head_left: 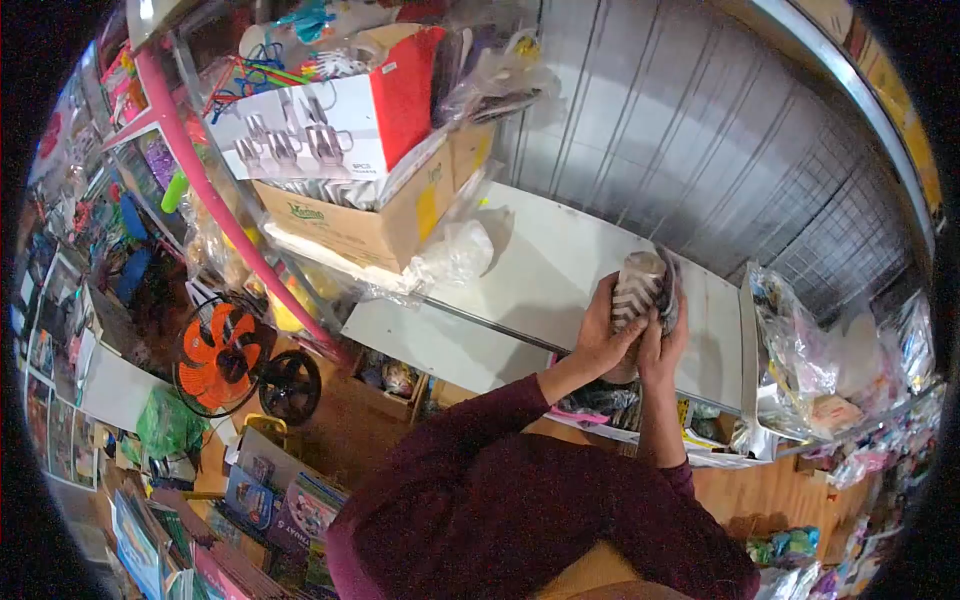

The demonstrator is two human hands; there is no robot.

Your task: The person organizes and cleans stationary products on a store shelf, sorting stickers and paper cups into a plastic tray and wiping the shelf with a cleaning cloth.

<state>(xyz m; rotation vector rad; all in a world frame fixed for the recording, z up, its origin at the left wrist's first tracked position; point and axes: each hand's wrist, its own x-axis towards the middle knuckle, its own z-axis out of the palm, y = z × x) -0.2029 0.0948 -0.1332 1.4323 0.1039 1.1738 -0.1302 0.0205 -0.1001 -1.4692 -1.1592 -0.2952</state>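
My left hand (600,332) and my right hand (664,343) are close together above the white shelf (545,265). Between them is a cylinder with grey and white zigzag stripes (636,290), held nearly upright; its exact kind cannot be made out. The left fingers wrap round its left side and lower part. A thin grey piece, perhaps cloth or wrapping (671,275), stands along its right side, with the right fingers closed against it. Both thumbs come together near the bottom of the cylinder.
Stacked boxes, one printed with glass mugs (300,135), stand at the shelf's left end beside crumpled plastic (458,255). Plastic-wrapped goods (795,350) are at the right. An orange-bladed fan (220,355) stands on the floor at left, behind a pink post (210,195).
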